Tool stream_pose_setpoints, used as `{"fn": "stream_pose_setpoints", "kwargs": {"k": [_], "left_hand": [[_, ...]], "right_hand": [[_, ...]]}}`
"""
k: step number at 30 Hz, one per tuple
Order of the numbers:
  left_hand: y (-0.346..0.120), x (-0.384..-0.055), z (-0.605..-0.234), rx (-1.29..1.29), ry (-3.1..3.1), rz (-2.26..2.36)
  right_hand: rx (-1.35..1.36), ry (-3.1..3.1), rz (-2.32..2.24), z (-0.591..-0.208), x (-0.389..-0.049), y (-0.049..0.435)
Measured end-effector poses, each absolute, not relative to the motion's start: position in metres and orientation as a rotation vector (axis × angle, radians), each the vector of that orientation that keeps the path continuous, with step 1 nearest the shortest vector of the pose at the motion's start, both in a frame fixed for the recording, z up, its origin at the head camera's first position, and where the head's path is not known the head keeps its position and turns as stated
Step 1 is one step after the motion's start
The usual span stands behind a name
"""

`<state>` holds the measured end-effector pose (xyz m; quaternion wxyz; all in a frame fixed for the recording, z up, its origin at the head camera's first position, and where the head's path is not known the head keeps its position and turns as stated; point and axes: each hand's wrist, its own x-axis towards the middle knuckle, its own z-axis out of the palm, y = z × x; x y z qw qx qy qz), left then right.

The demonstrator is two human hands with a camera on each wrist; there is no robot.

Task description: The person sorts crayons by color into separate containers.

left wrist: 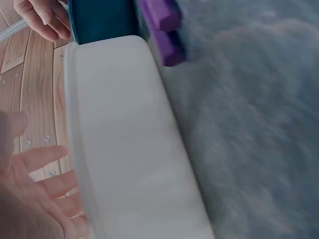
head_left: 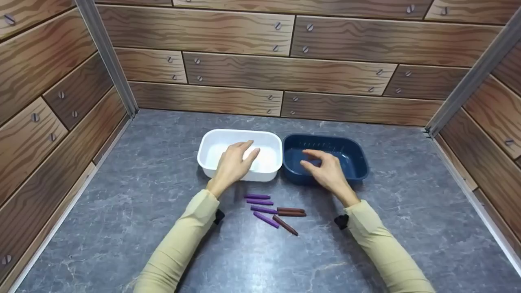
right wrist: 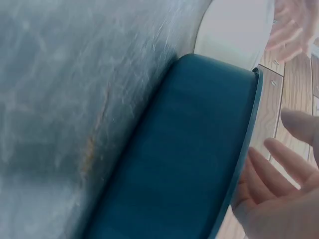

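Note:
Over the white bin (head_left: 262,176), my left hand (head_left: 233,162) hovers with its fingers spread and nothing in them. Beside it, the dark blue bin (head_left: 354,162) has my right hand (head_left: 329,170) above it, thumb apart from loosely bent fingers, also holding nothing. Several purple crayons (head_left: 260,202) lie on the table in front of the bins. Three brown crayons (head_left: 285,225) are to their right, two of them side by side. In the left wrist view, two purple crayons (left wrist: 168,50) show six-sided ends near the white bin (left wrist: 124,124).
The bins stand side by side on a grey marbled table (head_left: 122,195). Wood-patterned panels (head_left: 228,69) rise behind and on both sides, joined by grey metal posts (head_left: 110,61) at the corners.

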<state>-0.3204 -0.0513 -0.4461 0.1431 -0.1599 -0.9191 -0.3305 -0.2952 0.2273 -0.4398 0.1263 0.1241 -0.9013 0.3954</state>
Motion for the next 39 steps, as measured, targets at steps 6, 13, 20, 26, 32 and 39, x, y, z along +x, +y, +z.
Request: {"fn": "stream_pose_setpoints", "kwargs": {"k": [6, 13, 20, 26, 32, 39], "left_hand": [[-0.068, -0.325, -0.448, -0.411, -2.567, -1.200], [-0.085, -0.328, -0.451, -0.387, -2.488, -1.267], [-0.105, -0.332, -0.453, -0.331, -2.452, -1.263], [-0.124, -0.339, -0.452, -0.237, -2.452, -1.303], [-0.134, -0.343, -0.453, -0.131, -2.466, -1.309], [-0.138, -0.346, -0.455, -0.099, -2.491, -1.293]], "right_hand": [[0.339, -2.539, 1.656, -0.440, -0.293, 0.232], [0.421, -2.489, 1.896, -0.447, -0.289, 0.231], [0.646, -2.672, 2.021, -0.454, -0.276, 0.233], [0.869, -2.862, 1.877, -0.459, -0.266, 0.234], [0.967, -3.011, 1.757, -0.465, -0.258, 0.234], [1.031, -3.006, 1.599, -0.472, -0.252, 0.236]]}}
